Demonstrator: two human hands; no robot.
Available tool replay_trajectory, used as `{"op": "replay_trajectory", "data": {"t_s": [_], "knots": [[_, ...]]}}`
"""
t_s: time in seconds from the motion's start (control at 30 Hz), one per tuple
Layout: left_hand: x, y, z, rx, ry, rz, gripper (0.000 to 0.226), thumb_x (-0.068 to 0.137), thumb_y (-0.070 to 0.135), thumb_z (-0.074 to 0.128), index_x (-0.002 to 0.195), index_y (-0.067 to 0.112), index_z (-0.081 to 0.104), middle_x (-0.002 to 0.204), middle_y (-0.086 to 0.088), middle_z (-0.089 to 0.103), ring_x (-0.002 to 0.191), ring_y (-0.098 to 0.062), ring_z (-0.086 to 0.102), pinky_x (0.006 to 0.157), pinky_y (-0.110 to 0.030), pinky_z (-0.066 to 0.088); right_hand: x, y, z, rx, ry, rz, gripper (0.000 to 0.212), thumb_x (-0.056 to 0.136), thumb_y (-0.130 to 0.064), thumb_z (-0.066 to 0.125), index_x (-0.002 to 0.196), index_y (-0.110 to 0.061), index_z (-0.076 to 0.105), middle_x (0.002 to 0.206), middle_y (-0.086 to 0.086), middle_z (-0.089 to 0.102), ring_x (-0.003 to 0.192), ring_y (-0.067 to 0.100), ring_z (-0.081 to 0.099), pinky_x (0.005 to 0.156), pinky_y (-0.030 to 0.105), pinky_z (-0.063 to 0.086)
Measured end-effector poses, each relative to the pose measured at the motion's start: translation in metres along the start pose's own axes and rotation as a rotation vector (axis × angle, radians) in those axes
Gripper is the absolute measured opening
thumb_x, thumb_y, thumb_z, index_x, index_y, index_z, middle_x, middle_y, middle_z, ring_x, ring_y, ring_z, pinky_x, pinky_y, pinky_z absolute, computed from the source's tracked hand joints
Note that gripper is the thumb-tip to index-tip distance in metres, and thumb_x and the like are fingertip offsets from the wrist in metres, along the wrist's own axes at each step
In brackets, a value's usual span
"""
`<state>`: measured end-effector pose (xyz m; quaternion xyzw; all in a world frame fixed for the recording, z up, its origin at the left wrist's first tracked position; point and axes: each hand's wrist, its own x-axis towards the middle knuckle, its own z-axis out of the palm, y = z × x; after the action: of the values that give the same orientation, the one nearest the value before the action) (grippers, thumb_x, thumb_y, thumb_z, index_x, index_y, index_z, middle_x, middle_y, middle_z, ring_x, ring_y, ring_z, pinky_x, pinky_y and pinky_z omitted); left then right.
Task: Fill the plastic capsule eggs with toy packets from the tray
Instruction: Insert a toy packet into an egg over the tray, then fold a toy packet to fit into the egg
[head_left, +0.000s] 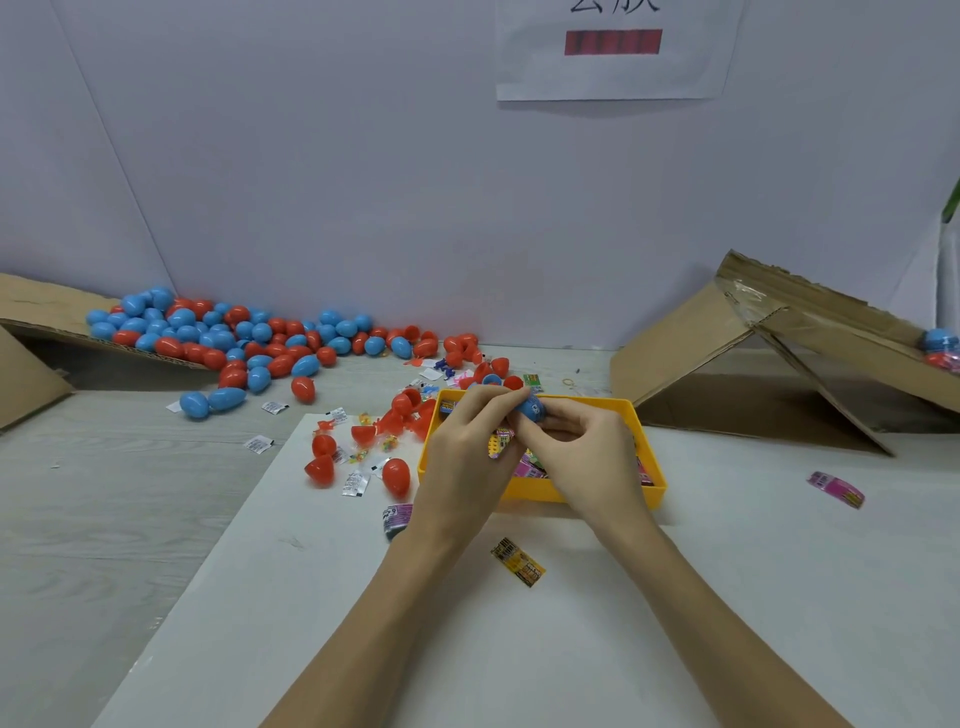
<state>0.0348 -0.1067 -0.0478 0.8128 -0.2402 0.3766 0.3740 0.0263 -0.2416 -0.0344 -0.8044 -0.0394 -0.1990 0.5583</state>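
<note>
Nearest: smooth white sheet (675, 597) laid flat over a pale wood-grain table (104, 519). On the sheet, a small crinkled yellow packet (518, 561) lying loose, just short of the tray; a dark packet (396, 519) partly hidden behind the left forearm; a pink packet (836, 489) well apart to the right.

Above the yellow tray (652, 480), rectangular, hard glossy plastic, shallow walls: both hands met. Left hand (467, 457) curled, fingers pinching a folded, printed toy packet (501, 441) and touching the blue egg. Right hand (582, 441) curled, fingertips gripping a blue egg half (532, 407), smooth and rounded, held over the far part of the tray. Whether the packet already sat inside the shell: could not tell. More pink packets seen in the tray under the hands.

Left of the tray: scattered red egg halves (322, 457), one whole red egg (396, 475), small white sachets (356, 483), tiny clear bags of coloured bits.

Farther back: large heap of glossy blue and red eggs (218, 338) spilled from a tipped brown cardboard box (41, 312) at far left. Far right: second cardboard box (753, 353), flaps propped, torn tape along its edge. Behind: plain pale wall with a paper notice (613, 52).
</note>
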Motion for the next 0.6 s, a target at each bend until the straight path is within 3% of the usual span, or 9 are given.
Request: {"op": "replay_trajectory", "data": {"t_s": [0.07, 0.13, 0.23, 0.3, 0.37, 0.43, 0.53, 0.6], "knots": [[0.000, -0.002, 0.000, -0.006, -0.082, -0.046, 0.055, 0.084, 0.003, 0.081, 0.136, 0.006, 0.063, 0.131, -0.009, 0.064, 0.121, -0.025, 0.063, 0.098, -0.035, 0.056, 0.003, -0.001, -0.004, 0.016, -0.025, 0.026, 0.033, 0.089, -0.035, 0.079, 0.121, -0.024, 0.076, 0.096, -0.018, 0.076, 0.092, -0.004, 0.071, 0.077, 0.015, 0.059], [0.001, -0.005, 0.000, 0.018, -0.140, -0.071, 0.060, 0.088, 0.014, 0.079, 0.143, 0.009, 0.056, 0.137, -0.007, 0.060, 0.125, -0.023, 0.058, 0.101, -0.034, 0.054, 0.009, 0.002, -0.011, 0.069, -0.029, 0.079, 0.030, 0.091, -0.032, 0.079, 0.118, -0.021, 0.077, 0.097, -0.010, 0.078, 0.094, 0.003, 0.073, 0.079, 0.021, 0.060], [-0.002, -0.010, -0.001, 0.111, -0.184, -0.076, 0.048, 0.091, 0.025, 0.076, 0.135, 0.009, 0.063, 0.133, -0.006, 0.059, 0.124, -0.022, 0.057, 0.097, -0.037, 0.054, 0.023, 0.000, -0.026, 0.224, -0.101, 0.273, 0.011, 0.093, -0.024, 0.076, 0.101, -0.018, 0.080, 0.091, 0.003, 0.079, 0.087, 0.010, 0.071, 0.074, 0.024, 0.057], [-0.002, -0.014, -0.002, 0.198, -0.198, -0.071, 0.035, 0.092, 0.025, 0.075, 0.123, 0.009, 0.070, 0.126, -0.006, 0.060, 0.119, -0.023, 0.057, 0.091, -0.039, 0.055, 0.045, -0.009, -0.045, 0.549, -0.106, 0.421, 0.012, 0.094, -0.016, 0.074, 0.102, -0.007, 0.077, 0.097, 0.013, 0.075, 0.087, 0.015, 0.069, 0.071, 0.023, 0.056], [-0.002, -0.016, -0.003, 0.236, -0.200, -0.059, 0.030, 0.092, 0.024, 0.075, 0.118, 0.009, 0.073, 0.122, -0.006, 0.062, 0.115, -0.024, 0.057, 0.087, -0.038, 0.055, 0.073, -0.020, -0.071, 1.008, 0.051, 0.448, 0.022, 0.097, -0.014, 0.070, 0.114, -0.001, 0.070, 0.103, 0.013, 0.072, 0.089, 0.016, 0.070, 0.068, 0.019, 0.057], [-0.002, -0.016, -0.002, 0.238, -0.202, -0.039, 0.024, 0.092, 0.022, 0.075, 0.112, 0.010, 0.074, 0.119, -0.005, 0.062, 0.112, -0.024, 0.058, 0.084, -0.036, 0.055, 0.095, -0.026, -0.095, 1.256, 0.248, 0.381, 0.030, 0.098, -0.020, 0.068, 0.123, -0.005, 0.064, 0.109, 0.010, 0.070, 0.099, 0.016, 0.070, 0.077, 0.021, 0.059], [-0.003, -0.016, -0.001, 0.219, -0.211, -0.035, 0.016, 0.093, 0.019, 0.074, 0.107, 0.011, 0.077, 0.116, -0.004, 0.063, 0.111, -0.021, 0.058, 0.082, -0.031, 0.055, 0.097, -0.015, -0.099, 1.221, 0.210, 0.458, 0.040, 0.092, -0.026, 0.072, 0.125, -0.008, 0.060, 0.123, 0.012, 0.068, 0.110, 0.020, 0.068, 0.096, 0.030, 0.058], [-0.003, -0.017, 0.000, 0.205, -0.216, -0.054, 0.018, 0.093, 0.020, 0.074, 0.108, 0.011, 0.077, 0.117, -0.003, 0.063, 0.113, -0.020, 0.057, 0.084, -0.031, 0.055, 0.082, 0.000, -0.082, 1.085, 0.060, 0.502, 0.041, 0.089, -0.020, 0.072, 0.124, -0.002, 0.063, 0.120, 0.014, 0.069, 0.103, 0.021, 0.070, 0.088, 0.030, 0.061]]}}
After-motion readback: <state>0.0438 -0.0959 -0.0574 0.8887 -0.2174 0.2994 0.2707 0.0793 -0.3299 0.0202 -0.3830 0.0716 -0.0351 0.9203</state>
